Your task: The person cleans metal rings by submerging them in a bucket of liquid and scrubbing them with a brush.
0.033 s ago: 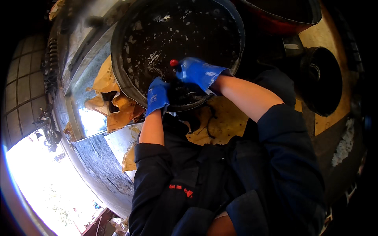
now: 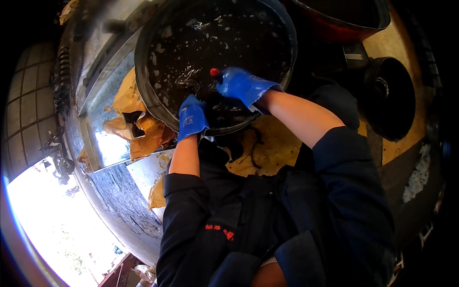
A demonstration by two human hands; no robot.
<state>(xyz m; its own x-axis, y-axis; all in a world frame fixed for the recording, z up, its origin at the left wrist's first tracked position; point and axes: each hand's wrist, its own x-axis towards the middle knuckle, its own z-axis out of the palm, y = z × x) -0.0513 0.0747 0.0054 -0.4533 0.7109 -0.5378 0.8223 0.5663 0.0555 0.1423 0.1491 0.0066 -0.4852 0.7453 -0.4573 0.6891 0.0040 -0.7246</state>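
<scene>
A large round black tub (image 2: 143,79) of dark liquid, flecked with pale foam, stands in front of me. Over its near part is my right hand (image 2: 241,87) in a blue rubber glove, closed around a thing whose small red end (image 2: 215,71) sticks out at the thumb side. The rest of that thing is hidden by the glove and the dark liquid. To its left, my left hand (image 2: 192,117), in a matching blue glove, reaches over the near rim. Its fingers point down into the tub, and their tips are lost in the dark.
Torn brown paper sacks (image 2: 146,136) lie against the tub's left side. Another large vessel with a reddish side (image 2: 334,31) stands at the far right. Nearer on the right is a black round container (image 2: 401,103) lying tilted. Yellowish stained board (image 2: 277,148) lies below the tub.
My right hand and the red end have shifted slightly right and away from me. My left hand has stayed almost in place. Foam on the liquid has drifted a little.
</scene>
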